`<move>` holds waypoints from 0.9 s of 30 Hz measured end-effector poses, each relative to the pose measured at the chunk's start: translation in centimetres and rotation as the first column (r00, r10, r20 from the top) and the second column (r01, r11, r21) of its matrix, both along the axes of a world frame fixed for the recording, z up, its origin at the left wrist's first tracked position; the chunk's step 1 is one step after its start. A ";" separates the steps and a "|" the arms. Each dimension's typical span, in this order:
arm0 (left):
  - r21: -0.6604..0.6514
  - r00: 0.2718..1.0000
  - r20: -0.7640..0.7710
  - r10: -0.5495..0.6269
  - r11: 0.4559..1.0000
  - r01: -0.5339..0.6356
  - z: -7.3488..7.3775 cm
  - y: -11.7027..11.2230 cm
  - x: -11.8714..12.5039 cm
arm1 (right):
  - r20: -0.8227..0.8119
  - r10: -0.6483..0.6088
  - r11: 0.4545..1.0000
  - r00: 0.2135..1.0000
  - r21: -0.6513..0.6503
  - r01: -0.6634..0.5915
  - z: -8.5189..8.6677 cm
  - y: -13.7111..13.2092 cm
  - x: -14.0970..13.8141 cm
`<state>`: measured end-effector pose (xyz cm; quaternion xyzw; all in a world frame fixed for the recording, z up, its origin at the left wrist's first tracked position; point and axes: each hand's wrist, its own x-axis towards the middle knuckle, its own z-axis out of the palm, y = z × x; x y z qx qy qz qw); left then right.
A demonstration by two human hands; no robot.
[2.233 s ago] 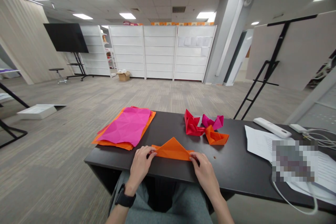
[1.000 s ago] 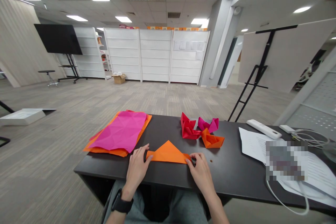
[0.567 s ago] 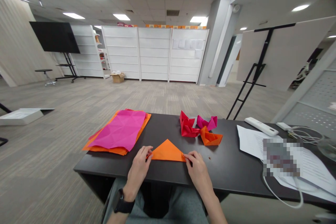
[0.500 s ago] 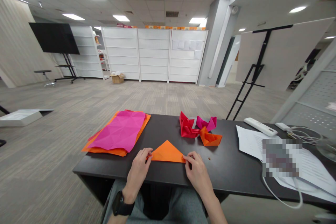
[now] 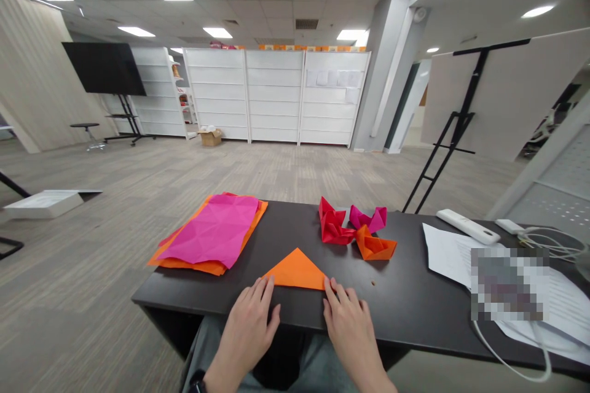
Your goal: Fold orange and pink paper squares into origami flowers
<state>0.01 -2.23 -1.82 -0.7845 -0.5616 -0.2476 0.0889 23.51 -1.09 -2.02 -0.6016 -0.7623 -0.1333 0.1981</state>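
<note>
An orange paper triangle (image 5: 297, 271) lies folded on the dark table, its peak pointing away from me. My left hand (image 5: 251, 318) rests with fingertips on its left corner, thumb apart from the fingers. At the right corner, the fingertips of my right hand (image 5: 346, 317) touch the paper, with those fingers stretched out too. Neither hand pinches the sheet. Beyond the triangle to the right sit folded paper boats: a red paper piece (image 5: 334, 226), a magenta boat (image 5: 369, 219) and an orange boat (image 5: 375, 247).
Left on the table (image 5: 193, 291) is a stack of magenta and orange paper sheets (image 5: 212, 230). To the right lie printed papers (image 5: 445, 252), a white power strip (image 5: 468, 226), a cable (image 5: 511, 365) and a blurred-out patch. A black easel stand (image 5: 449, 135) rises behind the table.
Both hands have gone from pinching the triangle's corners to lying with outstretched fingers on them. My wrists came nearer to me. The view shifted slightly.
</note>
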 end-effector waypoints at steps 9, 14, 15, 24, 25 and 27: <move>0.038 0.995 0.018 0.100 0.994 -0.101 -0.1 0.1 1.7 | 0.006 0.011 1.000 1.000 0.021 -0.012 -1.0 -0.4 -1.0; -0.002 0.994 0.037 0.105 0.994 -0.105 0.1 0.0 1.4 | -0.019 0.054 0.997 0.998 -0.045 -0.055 -0.9 -0.9 0.1; -0.017 0.995 0.039 0.096 0.995 -0.096 0.1 0.0 1.2 | -0.030 0.078 0.994 0.997 -0.072 -0.080 -0.7 -0.9 0.4; -0.034 0.999 0.020 0.041 0.999 -0.040 0.1 -0.1 0.2 | -0.104 0.148 0.971 0.984 -0.176 -0.164 0.5 -1.2 1.5; -0.036 0.999 0.012 0.042 0.998 -0.042 0.1 -0.1 0.3 | -0.121 0.150 0.966 0.981 -0.195 -0.171 0.4 -1.1 1.7; -0.032 0.999 -0.004 0.042 0.999 -0.042 0.1 -0.2 0.3 | -0.170 0.147 0.953 0.975 -0.241 -0.185 0.1 -1.0 2.2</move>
